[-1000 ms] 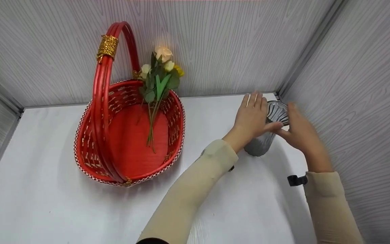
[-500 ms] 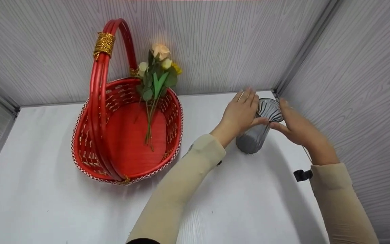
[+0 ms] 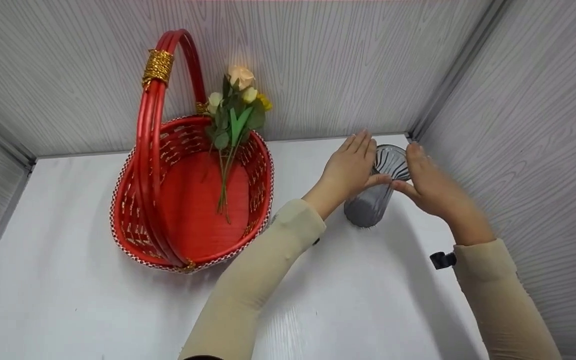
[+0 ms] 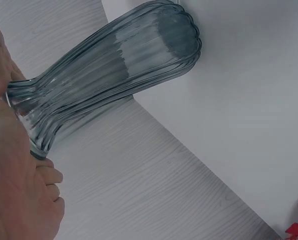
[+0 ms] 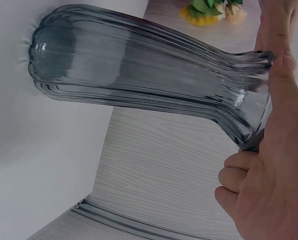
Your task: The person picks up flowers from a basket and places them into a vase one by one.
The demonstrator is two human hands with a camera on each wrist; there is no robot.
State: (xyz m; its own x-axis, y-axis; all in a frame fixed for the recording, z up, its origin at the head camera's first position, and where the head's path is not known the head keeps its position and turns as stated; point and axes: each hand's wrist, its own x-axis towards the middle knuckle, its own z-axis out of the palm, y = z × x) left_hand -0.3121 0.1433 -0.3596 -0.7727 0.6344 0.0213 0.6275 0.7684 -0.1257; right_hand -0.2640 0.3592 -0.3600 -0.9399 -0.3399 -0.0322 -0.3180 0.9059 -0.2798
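A grey-blue ribbed glass vase [image 3: 368, 207] with a flared rim stands upright on the white table. My left hand [image 3: 350, 167] lies along the rim's left side, fingers straight, thumb reaching across the near side. On the opposite side my right hand [image 3: 430, 187] touches the rim, also with extended fingers. The two thumbs nearly meet in front of the rim. Both wrist views show the vase [image 4: 114, 70] at length, its scalloped base on the table and its mouth against the palms.
Left of the vase stands a red woven basket [image 3: 118, 200] with a tall handle. A bunch of flowers [image 3: 238, 115] leans over its back right rim, stems inside. Grey wood-grain panels [image 3: 328, 65] rise behind and to the right.
The vase has shifted left, away from the right panel, with both hands moving along at its rim. Basket and flowers stay put; the head view sways slightly.
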